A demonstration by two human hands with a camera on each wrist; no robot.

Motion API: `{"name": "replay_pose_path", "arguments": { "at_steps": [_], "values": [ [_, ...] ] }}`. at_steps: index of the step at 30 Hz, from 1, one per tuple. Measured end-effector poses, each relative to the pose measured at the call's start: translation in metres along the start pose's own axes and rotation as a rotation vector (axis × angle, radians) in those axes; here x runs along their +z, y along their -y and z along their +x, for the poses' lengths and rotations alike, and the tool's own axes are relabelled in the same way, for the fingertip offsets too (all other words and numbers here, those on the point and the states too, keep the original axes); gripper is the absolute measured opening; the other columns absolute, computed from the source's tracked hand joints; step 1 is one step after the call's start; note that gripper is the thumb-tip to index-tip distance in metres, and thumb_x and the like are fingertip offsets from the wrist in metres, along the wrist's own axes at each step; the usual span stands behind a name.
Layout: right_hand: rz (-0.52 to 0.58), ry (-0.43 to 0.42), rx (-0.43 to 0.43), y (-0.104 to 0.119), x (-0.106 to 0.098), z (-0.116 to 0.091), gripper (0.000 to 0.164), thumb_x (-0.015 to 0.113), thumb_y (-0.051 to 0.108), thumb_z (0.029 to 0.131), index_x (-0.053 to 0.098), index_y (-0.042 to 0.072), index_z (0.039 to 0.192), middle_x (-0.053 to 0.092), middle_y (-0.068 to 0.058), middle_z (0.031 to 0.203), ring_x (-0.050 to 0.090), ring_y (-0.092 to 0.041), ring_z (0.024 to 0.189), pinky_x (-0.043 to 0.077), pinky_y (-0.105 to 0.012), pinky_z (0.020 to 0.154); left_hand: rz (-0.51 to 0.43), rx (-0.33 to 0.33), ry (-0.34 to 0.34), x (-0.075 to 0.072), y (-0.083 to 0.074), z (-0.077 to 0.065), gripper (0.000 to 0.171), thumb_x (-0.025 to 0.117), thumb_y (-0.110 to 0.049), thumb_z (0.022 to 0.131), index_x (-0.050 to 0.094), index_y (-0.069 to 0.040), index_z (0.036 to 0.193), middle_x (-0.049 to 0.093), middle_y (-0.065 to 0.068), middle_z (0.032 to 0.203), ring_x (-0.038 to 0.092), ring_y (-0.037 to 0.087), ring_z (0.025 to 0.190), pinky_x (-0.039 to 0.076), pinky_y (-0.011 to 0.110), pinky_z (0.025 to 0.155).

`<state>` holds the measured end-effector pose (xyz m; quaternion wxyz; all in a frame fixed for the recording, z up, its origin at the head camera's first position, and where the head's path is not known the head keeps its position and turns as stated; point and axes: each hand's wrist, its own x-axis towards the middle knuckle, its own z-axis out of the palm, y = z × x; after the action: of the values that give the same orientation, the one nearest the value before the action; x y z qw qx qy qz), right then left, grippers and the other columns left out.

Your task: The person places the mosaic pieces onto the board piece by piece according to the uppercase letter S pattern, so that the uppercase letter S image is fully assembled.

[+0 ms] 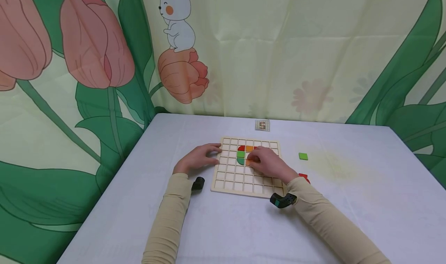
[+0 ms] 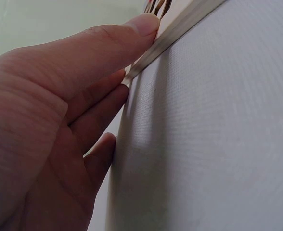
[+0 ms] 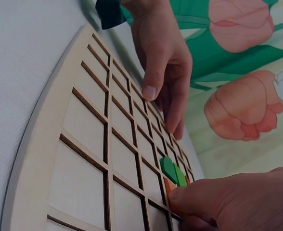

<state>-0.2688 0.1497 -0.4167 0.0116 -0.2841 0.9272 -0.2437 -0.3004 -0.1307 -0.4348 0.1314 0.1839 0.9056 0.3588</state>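
Note:
A wooden grid board lies on the table under both hands. My left hand rests its thumb and fingertips along the board's left edge, fingers loosely extended. My right hand is over the upper middle of the grid, its thumb and fingers pinching an orange tile. Beside that tile sit a rounded dark green tile and a light green square tile. Above them are a rounded red tile, an orange square tile and another red tile, partly hidden by the right hand.
A small pattern card lies behind the board. To the right are a loose green square tile and red tiles partly covered by the right forearm. A printed curtain hangs behind the white table.

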Motion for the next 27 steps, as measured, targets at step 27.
{"name": "replay_pose_path", "arguments": {
  "at_steps": [27],
  "values": [
    [-0.006, -0.026, 0.008, -0.0032, 0.0034, 0.0004, 0.018, 0.071, 0.013, 0.089, 0.075, 0.006, 0.105, 0.068, -0.004, 0.099, 0.059, -0.021, 0.093, 0.051, -0.038, 0.083, 0.013, 0.022, 0.003, -0.0002, 0.0011, 0.0013, 0.045, 0.074, -0.021, 0.089, 0.062, -0.011, 0.131, 0.041, -0.005, 0.152, 0.030, 0.018, 0.144, 0.027, 0.038, 0.116]
  ]
}}
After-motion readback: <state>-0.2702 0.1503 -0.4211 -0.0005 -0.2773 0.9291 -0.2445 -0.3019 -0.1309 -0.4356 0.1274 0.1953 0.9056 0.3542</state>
